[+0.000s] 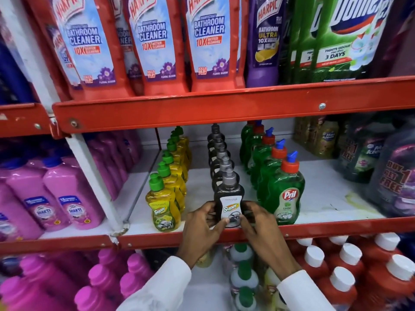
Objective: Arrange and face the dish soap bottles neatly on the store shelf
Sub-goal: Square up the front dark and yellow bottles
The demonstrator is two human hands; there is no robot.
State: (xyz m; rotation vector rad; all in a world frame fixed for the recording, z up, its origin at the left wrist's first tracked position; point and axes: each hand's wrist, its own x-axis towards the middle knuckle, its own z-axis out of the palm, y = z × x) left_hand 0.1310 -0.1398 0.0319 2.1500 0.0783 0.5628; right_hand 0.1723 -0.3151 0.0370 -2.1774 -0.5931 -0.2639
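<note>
Three rows of dish soap bottles run front to back on the middle shelf [314, 227]. At the left are yellow bottles with green caps [163, 204]. The centre row is black bottles with grey caps, and the green Pril bottles with red and blue caps [288, 196] stand at the right. The front black bottle [229, 194] stands upright at the shelf's front edge, label facing me. My left hand [199, 227] grips its left side and my right hand [258, 223] grips its right side, fingers wrapped around its lower body.
Pink bottles [54, 194] fill the bay to the left. Dark refill packs [395, 176] stand at the right of the same shelf. Red Harpic bottles [152, 41] sit on the shelf above. Red bottles with white caps [345, 272] and pink ones are below.
</note>
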